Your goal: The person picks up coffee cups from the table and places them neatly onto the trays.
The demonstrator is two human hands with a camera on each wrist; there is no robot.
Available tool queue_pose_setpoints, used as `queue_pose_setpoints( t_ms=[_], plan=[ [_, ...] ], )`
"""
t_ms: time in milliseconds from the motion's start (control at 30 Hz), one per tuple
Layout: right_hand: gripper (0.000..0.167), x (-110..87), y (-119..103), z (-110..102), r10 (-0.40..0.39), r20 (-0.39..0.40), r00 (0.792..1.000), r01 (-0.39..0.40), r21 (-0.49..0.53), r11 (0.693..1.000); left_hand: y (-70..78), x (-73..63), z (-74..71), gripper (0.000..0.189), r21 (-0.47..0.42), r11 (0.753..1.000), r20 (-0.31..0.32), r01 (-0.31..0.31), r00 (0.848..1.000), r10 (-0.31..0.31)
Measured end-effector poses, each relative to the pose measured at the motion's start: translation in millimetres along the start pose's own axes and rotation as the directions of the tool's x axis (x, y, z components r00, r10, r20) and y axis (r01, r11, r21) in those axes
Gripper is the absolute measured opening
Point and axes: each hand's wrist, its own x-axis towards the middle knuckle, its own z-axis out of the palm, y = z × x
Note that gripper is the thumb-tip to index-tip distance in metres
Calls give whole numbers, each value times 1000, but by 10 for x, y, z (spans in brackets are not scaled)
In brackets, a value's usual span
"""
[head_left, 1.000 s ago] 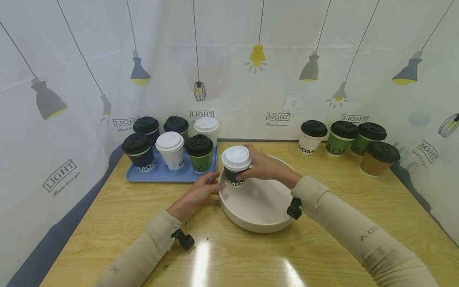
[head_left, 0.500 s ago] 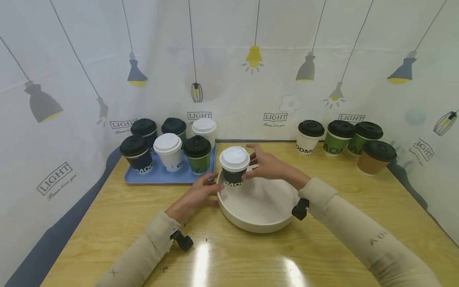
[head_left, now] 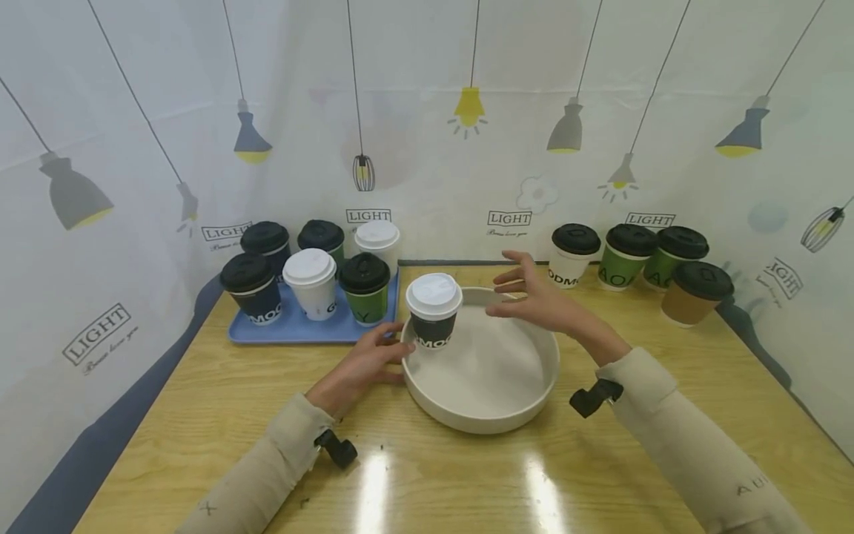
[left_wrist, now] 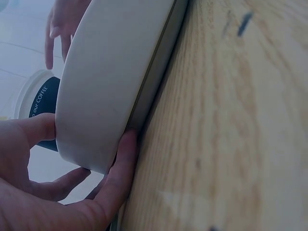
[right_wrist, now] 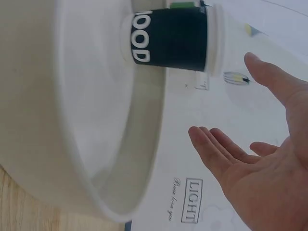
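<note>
A dark paper coffee cup (head_left: 434, 326) with a white lid stands upright inside the left part of a round off-white dish (head_left: 490, 424). My left hand (head_left: 363, 363) grips the dish's left side. In the left wrist view, the thumb lies at the rim and a finger is low against the wall (left_wrist: 106, 86), by the table. My right hand (head_left: 540, 300) hovers over the dish's far right edge, fingers spread and holding nothing. The right wrist view shows that hand (right_wrist: 272, 163) apart from the cup (right_wrist: 173, 38).
A blue tray (head_left: 313, 335) at the left carries several lidded cups, among them a green cup (head_left: 367, 304) nearest the dish. Back right, a white cup (head_left: 568, 268), two green ones (head_left: 622, 271) and a brown cup (head_left: 687, 304) stand on the wooden table (head_left: 233, 400). A printed curtain rises behind.
My right hand has let go of the white-lidded cup and drawn back to the right, its fingers opening. The cup stays in the dish, and my left hand keeps its place.
</note>
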Motion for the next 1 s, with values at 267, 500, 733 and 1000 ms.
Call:
queue_pose_setpoints(
  t_ms=[267,500,733,1000],
  plan=[
    [98,-263,112,-284,-43,-174,984,51,37,998,-18,14,9,69,-8,1000,1,-22,1000,22],
    [92,-534,360,-521,-27,-341,940,16,-34,999,-13,1,-10,68,-7,999,-11,-31,999,31],
    [90,-801,741,-740,17,-509,861,-91,-122,988,-18,41,14,68,-5,1000,-9,-17,1000,17],
    [85,-1032,1175,-967,174,-739,651,-258,0,966,-6,29,35,68,1,1000,-15,-21,1000,21]
  ],
)
